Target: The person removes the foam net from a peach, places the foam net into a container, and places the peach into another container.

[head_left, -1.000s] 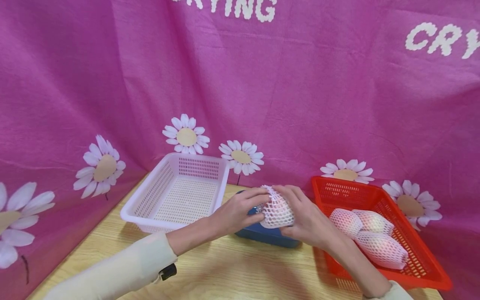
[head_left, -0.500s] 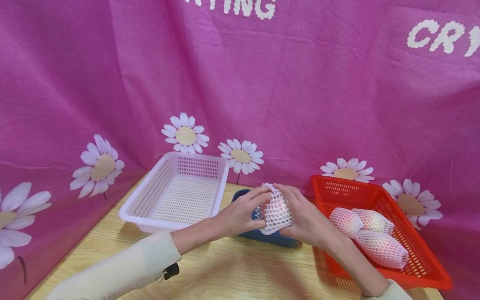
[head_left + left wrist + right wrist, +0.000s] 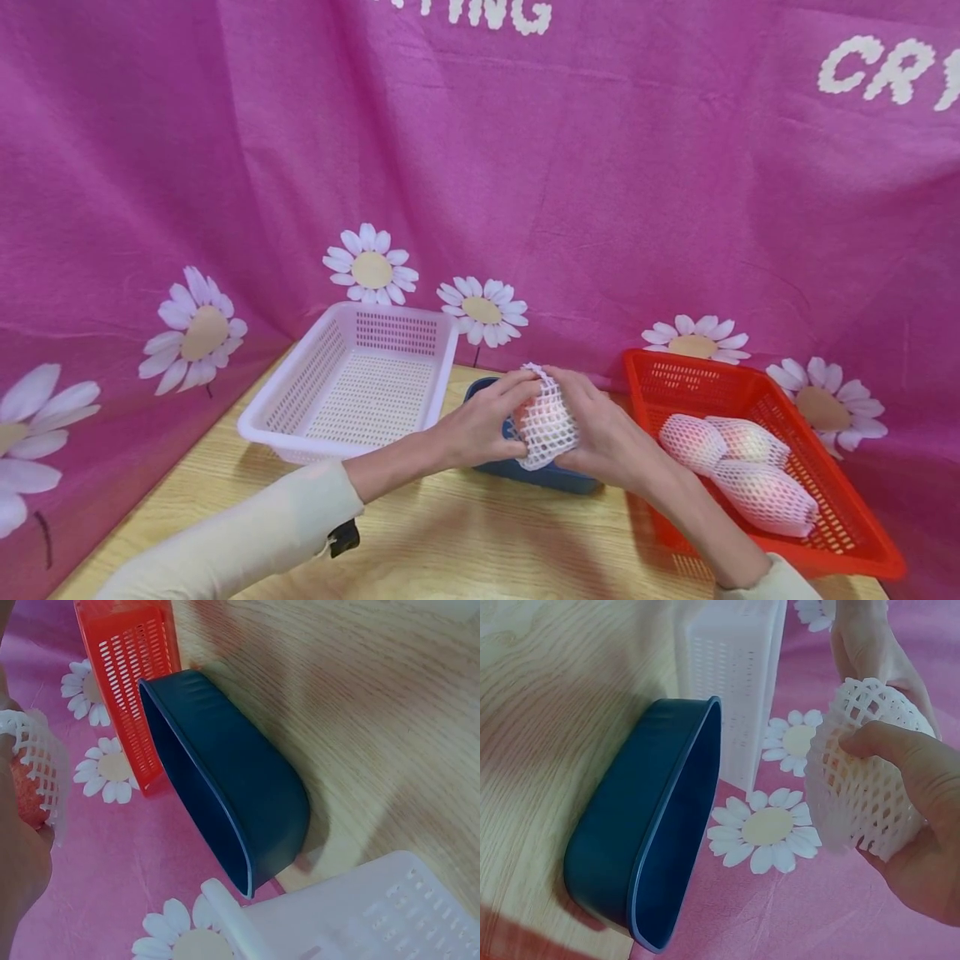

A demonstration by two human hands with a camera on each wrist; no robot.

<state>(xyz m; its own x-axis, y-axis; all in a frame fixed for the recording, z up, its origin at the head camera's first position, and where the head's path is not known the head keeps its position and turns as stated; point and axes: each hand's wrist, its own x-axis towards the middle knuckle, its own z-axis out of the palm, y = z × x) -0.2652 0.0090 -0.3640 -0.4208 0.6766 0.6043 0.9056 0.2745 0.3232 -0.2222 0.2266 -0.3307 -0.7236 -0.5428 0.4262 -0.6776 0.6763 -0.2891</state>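
A reddish fruit, apple-like in look (image 3: pixel 28 796), is partly covered by a white foam net sleeve (image 3: pixel 549 423). Both hands hold it up over a dark blue bin (image 3: pixel 536 475). My right hand (image 3: pixel 611 437) grips the net and fruit from the right, its thumb pressed on the mesh in the right wrist view. From the left, my left hand (image 3: pixel 480 423) has its fingers and thumb curled at the sleeve's open edge, where the bare red skin shows in the left wrist view. The fruit's far side is hidden by net and fingers.
At the left stands a white slotted basket (image 3: pixel 258 425), with nothing visible inside. On the right, a red slotted basket (image 3: pixel 862 533) holds several netted fruits (image 3: pixel 763 498). All stand on a wooden table (image 3: pixel 450 550) before a pink daisy-print cloth (image 3: pixel 570 208).
The sleeve's left edge has spread wider and the fruit has tilted slightly. Both hands have shifted a little left, and more of the blue bin's rim shows. The baskets stay put.
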